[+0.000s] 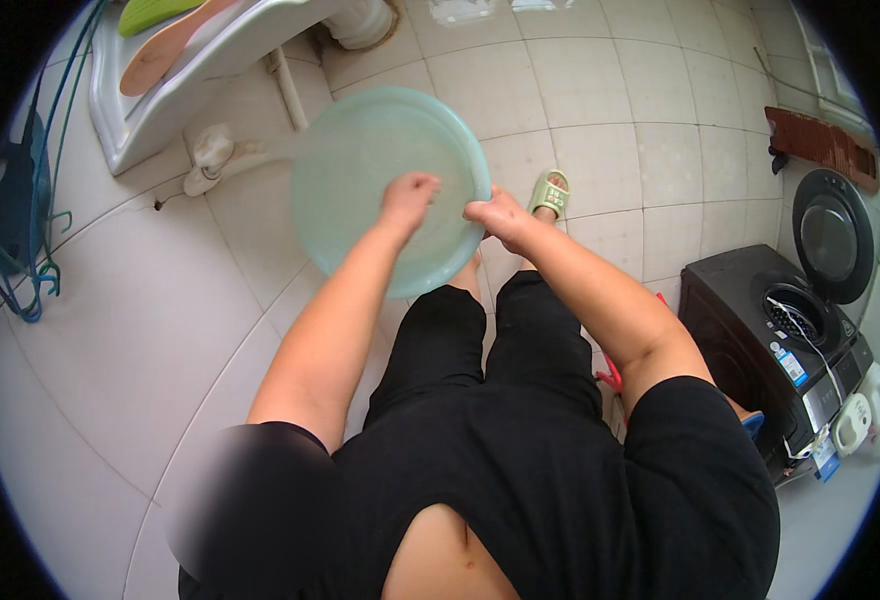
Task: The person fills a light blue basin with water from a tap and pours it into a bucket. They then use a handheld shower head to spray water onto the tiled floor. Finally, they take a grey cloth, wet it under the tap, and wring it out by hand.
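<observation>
Far L: dark-blue item (15, 210) on the wall w/ blue-green hangers (30, 313) hanging by it. Next, white sink (110, 125) w/ a green thing (150, 12) & a pinkish paddle-shaped thing (160, 62) on it; thin pipe (288, 90) & fat white drainpipe (362, 22) nearby. Whitish fitting (213, 150) at the wall, a pale pipe running from it behind the basin.

Basin (476, 150) = centre-L, held up above the tiled floor (600, 90), in front of the legs & blocking pt. of floor: round, pale mint, smooth, thick rim, cloudy inside. L hand (410, 200) is over its inside, fingers blurred & bent; can't tell if closed or touching. R hand (500, 217) clamps the R rim. Hands apart.

Just R of that, lt-green slipper (550, 192) on a foot, dark lettering across strap. Red item (610, 375) low by the R arm, mostly hidden. Far R: black washer (720, 300), round door (833, 235) open, white cord (815, 350) over it, blue-white sticker (790, 366) on its body, blue-white tag (826, 462) lower; reddish-brown board (820, 148) behind.
</observation>
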The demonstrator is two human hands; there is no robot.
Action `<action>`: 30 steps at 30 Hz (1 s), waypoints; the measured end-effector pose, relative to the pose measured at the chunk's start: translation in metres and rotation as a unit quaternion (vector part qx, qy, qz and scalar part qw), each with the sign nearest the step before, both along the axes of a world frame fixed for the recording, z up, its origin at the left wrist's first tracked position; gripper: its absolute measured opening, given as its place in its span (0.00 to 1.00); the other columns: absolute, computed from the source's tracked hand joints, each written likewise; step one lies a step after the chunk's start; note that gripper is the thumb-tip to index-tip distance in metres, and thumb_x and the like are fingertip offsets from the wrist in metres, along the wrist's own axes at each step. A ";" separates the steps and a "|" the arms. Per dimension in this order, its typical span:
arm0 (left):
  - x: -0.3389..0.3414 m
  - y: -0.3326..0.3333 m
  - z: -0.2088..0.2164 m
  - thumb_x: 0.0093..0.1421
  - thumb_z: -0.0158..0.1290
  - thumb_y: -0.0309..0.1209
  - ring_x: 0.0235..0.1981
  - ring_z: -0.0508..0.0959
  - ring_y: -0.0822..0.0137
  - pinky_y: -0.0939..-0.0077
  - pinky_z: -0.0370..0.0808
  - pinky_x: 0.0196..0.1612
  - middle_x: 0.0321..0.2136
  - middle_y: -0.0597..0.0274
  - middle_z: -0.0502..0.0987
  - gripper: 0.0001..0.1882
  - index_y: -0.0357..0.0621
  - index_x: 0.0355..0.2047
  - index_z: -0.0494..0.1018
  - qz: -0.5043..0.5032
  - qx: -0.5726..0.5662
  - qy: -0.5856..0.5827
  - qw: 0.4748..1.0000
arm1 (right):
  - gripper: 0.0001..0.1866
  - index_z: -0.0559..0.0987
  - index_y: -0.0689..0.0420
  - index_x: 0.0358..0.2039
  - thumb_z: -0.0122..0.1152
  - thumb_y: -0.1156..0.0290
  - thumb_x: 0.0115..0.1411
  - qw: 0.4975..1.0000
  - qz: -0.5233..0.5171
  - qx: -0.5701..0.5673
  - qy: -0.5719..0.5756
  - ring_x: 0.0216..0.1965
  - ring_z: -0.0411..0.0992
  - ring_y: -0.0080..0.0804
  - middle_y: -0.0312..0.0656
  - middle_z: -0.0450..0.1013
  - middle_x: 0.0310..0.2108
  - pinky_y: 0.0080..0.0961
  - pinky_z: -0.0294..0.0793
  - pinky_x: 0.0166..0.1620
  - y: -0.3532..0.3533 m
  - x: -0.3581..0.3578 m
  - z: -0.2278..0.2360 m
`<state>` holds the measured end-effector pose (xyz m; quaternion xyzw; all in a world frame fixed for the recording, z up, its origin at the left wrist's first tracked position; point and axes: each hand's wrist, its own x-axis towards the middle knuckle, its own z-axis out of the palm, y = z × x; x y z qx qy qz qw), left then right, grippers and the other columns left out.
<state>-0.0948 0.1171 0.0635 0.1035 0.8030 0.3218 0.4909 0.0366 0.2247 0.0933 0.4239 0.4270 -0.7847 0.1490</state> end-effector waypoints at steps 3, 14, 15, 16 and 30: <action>-0.042 -0.040 -0.022 0.52 0.48 0.37 0.21 0.68 0.76 0.83 0.66 0.23 0.21 0.68 0.69 0.12 0.40 0.29 0.69 0.134 -0.071 0.002 0.988 | 0.24 0.63 0.62 0.44 0.49 0.73 0.42 1.000 0.012 0.011 -0.017 0.32 0.68 0.36 0.46 0.67 0.34 0.30 0.70 0.31 0.007 0.003 -0.005; -0.046 -0.048 0.012 0.50 0.49 0.41 0.51 0.61 0.59 0.59 0.50 0.55 0.48 0.57 0.64 0.17 0.48 0.39 0.70 -0.464 -0.131 0.329 0.812 | 0.23 0.63 0.65 0.42 0.48 0.73 0.42 0.997 -0.054 -0.045 -0.025 0.33 0.69 0.37 0.47 0.67 0.33 0.31 0.71 0.30 0.012 0.011 -0.001; -0.057 -0.034 0.028 0.50 0.49 0.41 0.52 0.59 0.59 0.58 0.48 0.56 0.50 0.58 0.62 0.18 0.49 0.41 0.69 -0.473 -0.177 0.309 0.806 | 0.23 0.64 0.65 0.42 0.48 0.73 0.42 0.997 -0.055 -0.041 -0.034 0.33 0.69 0.38 0.47 0.67 0.34 0.31 0.71 0.31 0.014 0.012 0.001; -0.064 -0.029 0.035 0.50 0.48 0.40 0.53 0.58 0.59 0.58 0.45 0.57 0.51 0.58 0.60 0.20 0.50 0.43 0.67 -0.477 -0.224 0.290 0.799 | 0.23 0.64 0.65 0.42 0.49 0.73 0.42 0.997 -0.052 -0.036 -0.041 0.33 0.69 0.38 0.48 0.67 0.34 0.31 0.71 0.31 0.017 0.012 0.003; -0.090 -0.103 0.000 0.45 0.43 0.15 0.44 0.67 0.57 0.63 0.67 0.45 0.45 0.54 0.64 0.28 0.40 0.50 0.55 0.320 0.016 -0.175 0.931 | 0.21 0.68 0.65 0.38 0.52 0.70 0.42 0.998 -0.064 0.006 0.012 0.33 0.69 0.37 0.47 0.69 0.32 0.34 0.69 0.36 0.027 0.023 -0.021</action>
